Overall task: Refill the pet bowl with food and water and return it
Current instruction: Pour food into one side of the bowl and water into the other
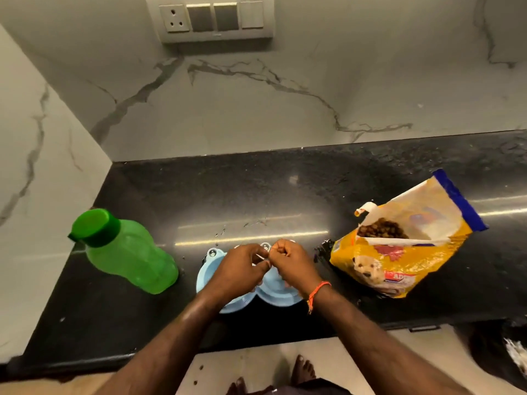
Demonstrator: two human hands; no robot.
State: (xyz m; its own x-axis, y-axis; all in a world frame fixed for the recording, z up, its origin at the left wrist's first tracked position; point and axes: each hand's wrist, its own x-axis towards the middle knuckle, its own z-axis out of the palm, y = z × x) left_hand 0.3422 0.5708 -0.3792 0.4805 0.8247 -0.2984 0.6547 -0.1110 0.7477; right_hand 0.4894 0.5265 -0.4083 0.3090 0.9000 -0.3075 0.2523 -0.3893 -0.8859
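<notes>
A light blue double pet bowl sits on the black counter near its front edge, mostly hidden under my hands. My left hand and my right hand meet just above it, fingers pinched together on something thin and pale, too small to identify. A green water bottle with a green cap stands to the left of the bowl. To the right lies a yellow pet food bag, torn open, with brown kibble showing in its mouth.
Marble walls close the counter at the back and the left. A switch panel hangs on the back wall. Water droplets lie on the counter behind the bowl. A few kibbles are on the floor by my bare feet.
</notes>
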